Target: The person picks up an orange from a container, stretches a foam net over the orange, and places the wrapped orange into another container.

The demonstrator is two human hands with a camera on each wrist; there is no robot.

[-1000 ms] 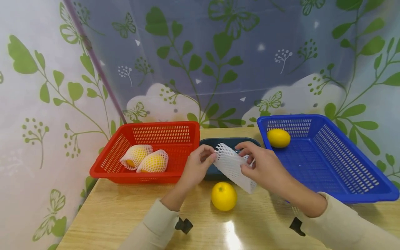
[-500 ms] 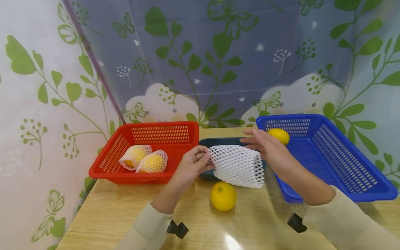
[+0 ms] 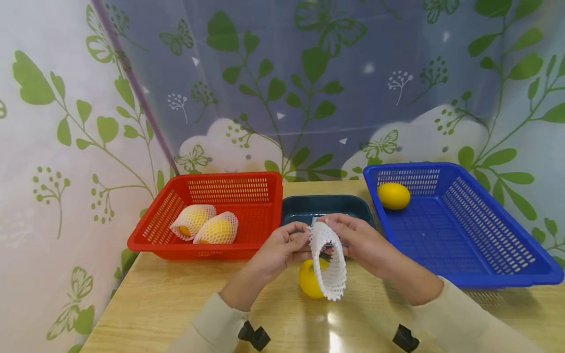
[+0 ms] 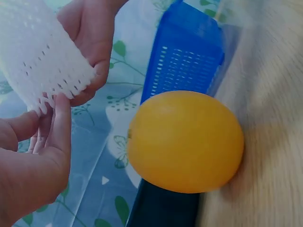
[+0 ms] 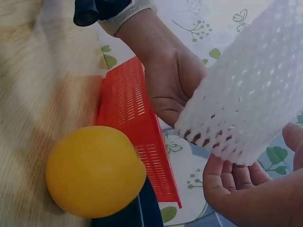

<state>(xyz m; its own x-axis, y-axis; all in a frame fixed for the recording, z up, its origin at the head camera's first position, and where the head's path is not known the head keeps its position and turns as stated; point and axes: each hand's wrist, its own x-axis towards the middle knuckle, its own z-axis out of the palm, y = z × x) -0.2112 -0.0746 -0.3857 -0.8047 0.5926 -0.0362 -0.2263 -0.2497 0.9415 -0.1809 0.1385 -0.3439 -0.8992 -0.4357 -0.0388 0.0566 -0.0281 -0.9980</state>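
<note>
A white foam fruit net is held between both hands over the table, its mesh mouth turned toward the head camera. My left hand pinches its left edge; in the left wrist view thumb and fingers close on the rim of the net. My right hand holds the upper right edge, its fingers partly hidden behind the net. Just below and behind the net, a round yellow fruit rests on the table, partly covered by it. Both wrist views show the fruit whole, apart from the hands.
At left stands a red basket with two net-wrapped yellow fruits inside. A blue basket at right holds one bare yellow fruit. Between them, behind the hands, sits a dark teal tray. A patterned curtain hangs behind.
The net has turned from lying sideways to showing its opening toward the head camera. My right hand, spread away from it half a second ago, has come in and taken hold of its edge.
</note>
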